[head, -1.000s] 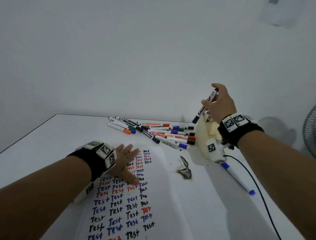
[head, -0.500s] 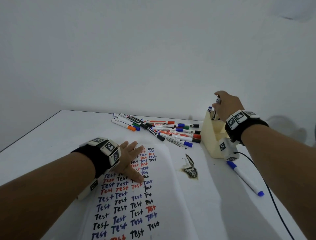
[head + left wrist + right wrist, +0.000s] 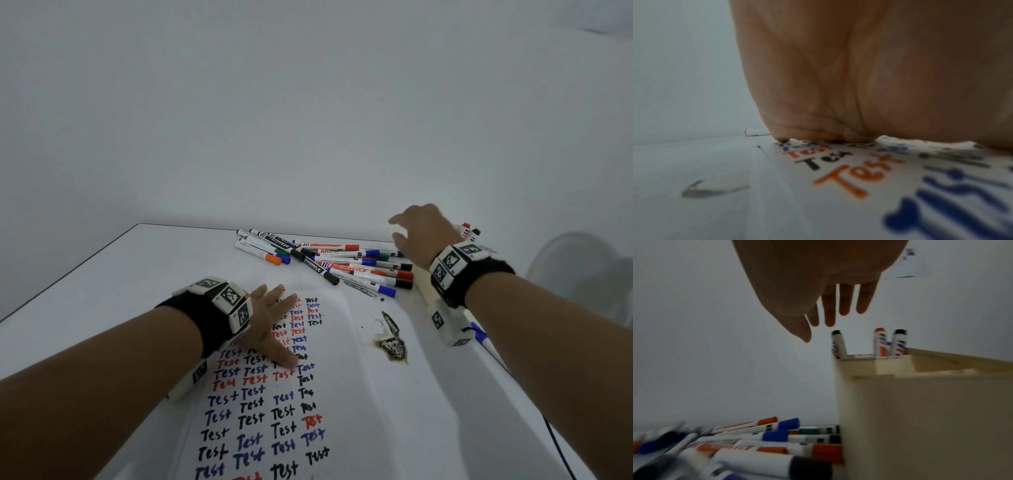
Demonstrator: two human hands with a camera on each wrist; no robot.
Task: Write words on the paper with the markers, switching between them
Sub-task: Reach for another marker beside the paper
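A white paper (image 3: 342,394) covered with rows of "Test" in black, blue and red lies on the table. My left hand (image 3: 270,322) presses flat on its upper left part, fingers spread; in the left wrist view the palm (image 3: 859,81) rests on the sheet. A pile of markers (image 3: 342,263) lies beyond the paper. My right hand (image 3: 418,236) hovers empty with straight fingers above the right end of the pile. In the right wrist view its fingers (image 3: 844,305) hang just left of the cream holder (image 3: 920,410), where three markers (image 3: 879,344) stand upright.
A dark stain (image 3: 392,342) marks the table right of the paper. A blue-capped marker (image 3: 479,334) lies by my right wrist, and a black cable (image 3: 558,445) runs down the table's right side. The table's left edge (image 3: 68,274) slants away.
My right hand lowered the marker into the cream holder, let go of it, and has swung left over the pile with fingers straightened. The left hand stays on the paper.
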